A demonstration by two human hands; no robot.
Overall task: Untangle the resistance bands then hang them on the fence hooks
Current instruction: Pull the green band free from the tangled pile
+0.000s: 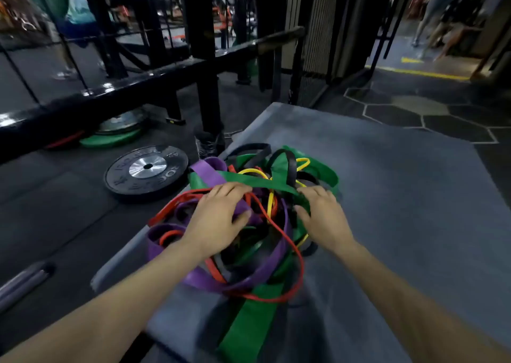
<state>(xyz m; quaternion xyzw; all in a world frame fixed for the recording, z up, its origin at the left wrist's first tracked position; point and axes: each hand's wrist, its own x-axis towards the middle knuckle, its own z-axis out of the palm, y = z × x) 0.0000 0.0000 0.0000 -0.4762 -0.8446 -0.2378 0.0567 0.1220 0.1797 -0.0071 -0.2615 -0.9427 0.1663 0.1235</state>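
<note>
Reaching into the tangle, the left hand [218, 219] laid its loosely curved fingers [235, 190] over a wide purple band [271, 263] and a thin red band [290, 248]; whether they gripped either cannot be told. The right hand [322, 213] pinched a broad flat green band [249, 332] between thumb and fingers. The heap of rubbery loops, with narrow yellow [253, 171] and black [290, 166] ones, sat on a grey matte pad [401, 224]. One round black weight plate [146, 173] lay left, and a black steel rack [204, 58] stood beyond.
</note>
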